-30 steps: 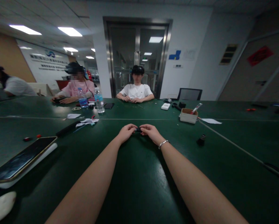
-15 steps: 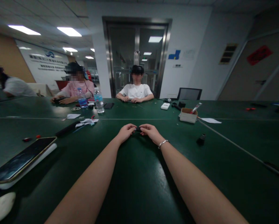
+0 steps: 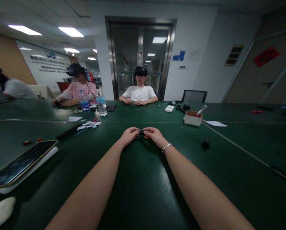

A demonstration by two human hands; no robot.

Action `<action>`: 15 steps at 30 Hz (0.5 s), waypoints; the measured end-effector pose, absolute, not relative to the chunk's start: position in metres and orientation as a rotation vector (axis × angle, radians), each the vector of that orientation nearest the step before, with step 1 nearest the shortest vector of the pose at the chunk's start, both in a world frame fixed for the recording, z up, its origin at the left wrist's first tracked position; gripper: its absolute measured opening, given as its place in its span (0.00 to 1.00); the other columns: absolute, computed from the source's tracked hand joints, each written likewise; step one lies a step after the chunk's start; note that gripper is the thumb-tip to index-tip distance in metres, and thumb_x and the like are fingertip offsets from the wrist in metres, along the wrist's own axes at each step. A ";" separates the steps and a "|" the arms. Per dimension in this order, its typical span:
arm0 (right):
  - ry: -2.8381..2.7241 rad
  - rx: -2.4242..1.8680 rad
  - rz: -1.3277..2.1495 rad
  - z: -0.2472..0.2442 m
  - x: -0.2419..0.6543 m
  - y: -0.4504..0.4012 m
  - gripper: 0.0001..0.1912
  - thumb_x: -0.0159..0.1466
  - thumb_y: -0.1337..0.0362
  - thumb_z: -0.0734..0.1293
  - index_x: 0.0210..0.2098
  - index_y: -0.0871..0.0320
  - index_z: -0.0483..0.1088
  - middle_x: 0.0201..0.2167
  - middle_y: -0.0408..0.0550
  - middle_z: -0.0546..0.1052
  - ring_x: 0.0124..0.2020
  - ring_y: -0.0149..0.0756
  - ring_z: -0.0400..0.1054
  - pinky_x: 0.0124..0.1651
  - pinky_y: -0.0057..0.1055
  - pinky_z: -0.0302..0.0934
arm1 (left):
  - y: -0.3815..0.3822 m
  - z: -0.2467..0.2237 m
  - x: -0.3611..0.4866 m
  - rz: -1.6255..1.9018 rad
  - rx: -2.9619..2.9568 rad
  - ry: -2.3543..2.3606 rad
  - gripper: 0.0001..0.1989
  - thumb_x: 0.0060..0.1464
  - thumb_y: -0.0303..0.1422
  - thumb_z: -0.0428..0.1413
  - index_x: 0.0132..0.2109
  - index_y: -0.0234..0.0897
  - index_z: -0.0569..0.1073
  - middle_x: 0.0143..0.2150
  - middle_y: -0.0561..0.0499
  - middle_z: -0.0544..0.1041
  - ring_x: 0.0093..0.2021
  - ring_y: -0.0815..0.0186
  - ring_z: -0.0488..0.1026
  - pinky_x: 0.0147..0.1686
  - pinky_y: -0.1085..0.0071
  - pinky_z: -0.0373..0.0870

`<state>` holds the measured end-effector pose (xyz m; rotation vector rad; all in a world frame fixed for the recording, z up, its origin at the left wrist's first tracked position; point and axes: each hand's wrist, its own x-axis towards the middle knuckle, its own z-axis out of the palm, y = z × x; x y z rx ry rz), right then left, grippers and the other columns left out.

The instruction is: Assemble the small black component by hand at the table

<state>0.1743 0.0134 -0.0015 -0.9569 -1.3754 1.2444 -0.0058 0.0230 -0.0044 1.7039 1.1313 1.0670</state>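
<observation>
Both my arms reach forward over the green table (image 3: 143, 179). Between my hands is a small black object (image 3: 141, 133), too small and too covered by fingers for its kind to show. My left hand (image 3: 130, 135) pinches its left end, where a bit of grey shows. The fingers of my right hand (image 3: 154, 135) close on its right end. A silver bracelet circles my right wrist. To the right, apart from my hands, a small black block-like piece (image 3: 206, 143) stands on the table.
At left, a phone (image 3: 23, 163) rests on a white object, near a white mouse-like item (image 3: 1, 207). Paper scraps (image 3: 89, 125) and water bottles (image 3: 101, 103) lie beyond. A small box (image 3: 192, 118) holds a pen-like item. Several people sit around the table.
My hands and the small black object stay in place. Across the table, the seated person's hand has shifted very slightly.
</observation>
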 end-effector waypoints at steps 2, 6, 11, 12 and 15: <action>-1.374 -0.959 1.241 -0.001 0.174 0.013 0.08 0.55 0.71 0.70 0.35 0.62 0.74 0.27 0.44 0.77 0.25 0.25 0.70 0.28 0.21 0.66 | 0.022 -0.004 -0.006 1.070 1.707 1.138 0.17 0.53 0.41 0.52 0.43 0.33 0.74 0.29 0.51 0.72 0.25 0.73 0.65 0.23 0.76 0.60; -1.366 -0.961 1.243 -0.001 0.174 0.012 0.08 0.54 0.71 0.71 0.35 0.62 0.74 0.27 0.44 0.77 0.24 0.25 0.70 0.28 0.22 0.66 | 0.022 -0.005 -0.005 1.077 1.732 1.144 0.17 0.54 0.41 0.51 0.43 0.33 0.74 0.27 0.51 0.71 0.24 0.73 0.64 0.23 0.76 0.60; -1.367 -0.968 1.239 -0.002 0.174 0.013 0.09 0.54 0.70 0.71 0.35 0.62 0.74 0.26 0.44 0.77 0.24 0.25 0.70 0.28 0.21 0.65 | 0.025 -0.007 -0.005 1.066 1.694 1.148 0.18 0.53 0.42 0.52 0.43 0.33 0.74 0.28 0.51 0.72 0.25 0.73 0.65 0.23 0.77 0.60; -1.369 -0.968 1.239 -0.002 0.174 0.013 0.08 0.54 0.71 0.71 0.35 0.61 0.74 0.27 0.44 0.77 0.24 0.25 0.70 0.27 0.21 0.65 | 0.025 -0.008 -0.006 1.061 1.698 1.145 0.18 0.53 0.42 0.52 0.43 0.33 0.74 0.28 0.51 0.72 0.25 0.72 0.65 0.23 0.77 0.60; -1.372 -0.974 1.242 -0.001 0.174 0.013 0.08 0.54 0.71 0.71 0.35 0.61 0.74 0.27 0.45 0.77 0.24 0.25 0.70 0.28 0.21 0.65 | 0.023 -0.006 -0.007 1.068 1.712 1.126 0.16 0.50 0.39 0.55 0.44 0.34 0.74 0.30 0.51 0.72 0.26 0.72 0.66 0.24 0.76 0.62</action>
